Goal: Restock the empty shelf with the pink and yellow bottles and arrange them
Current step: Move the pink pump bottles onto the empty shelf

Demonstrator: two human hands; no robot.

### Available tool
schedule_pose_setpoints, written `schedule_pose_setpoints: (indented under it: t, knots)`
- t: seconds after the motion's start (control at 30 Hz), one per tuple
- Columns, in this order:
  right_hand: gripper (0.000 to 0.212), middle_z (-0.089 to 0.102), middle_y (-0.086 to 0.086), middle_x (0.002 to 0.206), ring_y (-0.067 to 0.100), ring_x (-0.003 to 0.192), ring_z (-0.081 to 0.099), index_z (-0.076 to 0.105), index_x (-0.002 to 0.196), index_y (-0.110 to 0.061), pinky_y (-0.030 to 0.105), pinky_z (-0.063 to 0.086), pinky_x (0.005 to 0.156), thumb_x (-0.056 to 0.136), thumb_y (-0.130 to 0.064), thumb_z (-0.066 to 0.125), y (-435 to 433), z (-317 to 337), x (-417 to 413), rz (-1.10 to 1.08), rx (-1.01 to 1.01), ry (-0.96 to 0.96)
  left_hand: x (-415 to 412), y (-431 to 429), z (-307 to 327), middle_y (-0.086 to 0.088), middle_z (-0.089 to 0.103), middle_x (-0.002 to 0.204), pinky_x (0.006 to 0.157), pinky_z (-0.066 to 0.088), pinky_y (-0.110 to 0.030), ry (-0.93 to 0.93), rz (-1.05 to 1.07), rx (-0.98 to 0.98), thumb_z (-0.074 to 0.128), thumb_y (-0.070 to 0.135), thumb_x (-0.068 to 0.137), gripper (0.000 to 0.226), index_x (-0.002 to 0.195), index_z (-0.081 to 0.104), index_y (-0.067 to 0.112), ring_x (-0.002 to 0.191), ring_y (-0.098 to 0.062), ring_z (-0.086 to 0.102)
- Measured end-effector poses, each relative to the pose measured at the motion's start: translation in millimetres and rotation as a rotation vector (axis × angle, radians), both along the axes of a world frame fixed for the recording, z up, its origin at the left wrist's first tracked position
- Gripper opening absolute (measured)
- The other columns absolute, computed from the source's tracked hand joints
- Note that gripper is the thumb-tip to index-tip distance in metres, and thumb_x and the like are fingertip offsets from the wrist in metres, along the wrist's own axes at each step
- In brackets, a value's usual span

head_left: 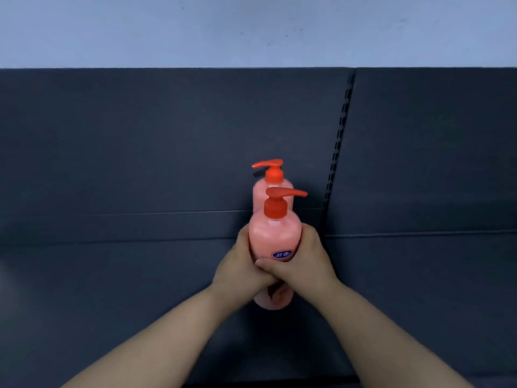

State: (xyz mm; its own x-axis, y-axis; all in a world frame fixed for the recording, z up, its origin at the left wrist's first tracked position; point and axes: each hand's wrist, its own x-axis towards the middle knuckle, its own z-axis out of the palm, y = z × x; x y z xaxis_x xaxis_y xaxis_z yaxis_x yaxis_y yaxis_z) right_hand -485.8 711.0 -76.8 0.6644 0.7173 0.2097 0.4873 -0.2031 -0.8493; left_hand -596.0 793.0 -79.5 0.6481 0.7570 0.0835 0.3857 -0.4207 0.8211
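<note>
A pink bottle [275, 242] is held tight between the left hand [241, 266] and the right hand [305, 263], both wrapped around it. Just past the hands, a second pink bottle [272, 189] is seen on the dark shelf [140, 275]. The held bottle should be set down straight, close in front, with its pump [279, 201] turned the same way.
</note>
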Motion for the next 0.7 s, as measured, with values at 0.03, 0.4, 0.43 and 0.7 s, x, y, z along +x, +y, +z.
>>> schedule_pose_setpoints:
  t: [0.03,0.4,0.43,0.7]
  knots:
    - [0.100,0.049,-0.008,0.120,0.010,0.109,0.053,0.041,0.123,-0.026,0.033,0.050,0.089,0.037,-0.058,0.082,0,2,-1,0.001,-0.018,-0.015,0,2,-1,0.020,0.057,0.108,0.080,0.053,-0.033,-0.005,-0.013,-0.009,0.076,0.049,0.046,0.088,0.120,0.028,0.048,0.096,-0.003,0.059]
    - [0.098,0.052,-0.006,0.119,0.009,0.108,0.055,0.044,0.124,-0.023,0.031,0.052,0.088,0.041,-0.057,0.082,13,5,28,0.043,-0.171,0.017,25,6,-2,0.000,0.039,0.130,0.095,0.044,-0.042,0.101,-0.008,0.118,0.078,0.047,0.058,0.098,0.134,0.023,0.021,0.117,-0.021,0.047]
    - [0.098,0.054,-0.006,0.118,0.009,0.106,0.058,0.045,0.122,-0.025,0.032,0.053,0.086,0.038,-0.060,0.081,15,4,33,0.051,-0.182,0.015,28,5,-1,-0.001,0.038,0.130,0.095,0.043,-0.042,0.118,-0.001,0.124,0.078,0.047,0.060,0.098,0.135,0.022,0.019,0.117,-0.022,0.046]
    - [0.100,0.060,-0.004,0.113,0.008,0.102,0.062,0.050,0.119,-0.027,0.034,0.056,0.084,0.034,-0.066,0.084,18,-7,68,0.178,-0.220,0.030,44,-9,-3,-0.008,0.033,0.126,0.093,0.041,-0.038,0.277,0.046,0.246,0.069,0.051,0.074,0.089,0.134,0.019,0.008,0.116,-0.027,0.044]
